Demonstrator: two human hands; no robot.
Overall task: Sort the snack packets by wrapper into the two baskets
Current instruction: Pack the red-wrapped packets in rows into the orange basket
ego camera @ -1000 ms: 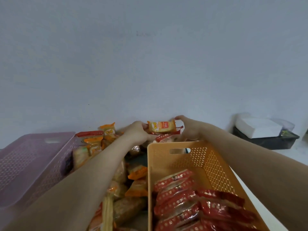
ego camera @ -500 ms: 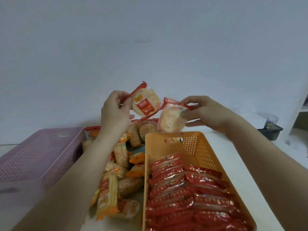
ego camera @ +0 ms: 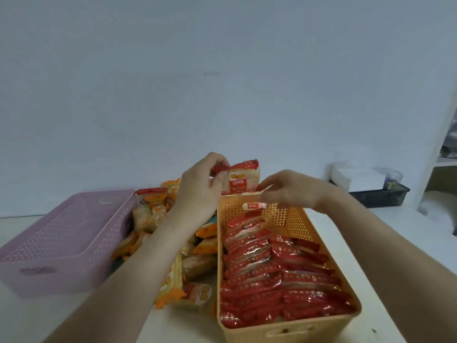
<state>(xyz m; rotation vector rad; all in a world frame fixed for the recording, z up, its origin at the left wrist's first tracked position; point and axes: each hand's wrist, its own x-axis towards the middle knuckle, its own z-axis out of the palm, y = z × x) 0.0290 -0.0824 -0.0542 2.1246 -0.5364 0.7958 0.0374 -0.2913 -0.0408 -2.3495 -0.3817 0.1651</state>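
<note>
My left hand [ego camera: 197, 191] holds a red-wrapped cracker packet [ego camera: 241, 178] upright above the far end of the orange basket [ego camera: 321, 328]. To its right, my right hand [ego camera: 289, 191], blurred, pinches a second red packet [ego camera: 259, 190], seen edge-on just over the basket's far rim. Rows of red packets [ego camera: 272, 273] fill the orange basket. The purple basket [ego camera: 61, 238] stands at the left, and no packets show inside it. Between the two baskets lies a pile of orange-wrapped packets [ego camera: 158, 214], partly hidden by my left forearm.
The baskets stand on a white table against a plain wall. At the back right, a black tray [ego camera: 378, 196] carries a white box [ego camera: 358, 179]. A white shelf unit [ego camera: 442, 169] stands at the right edge.
Both hands lifted red packets out of the pile behind the orange basket. They then came down and closer together, over that basket's far rim.
</note>
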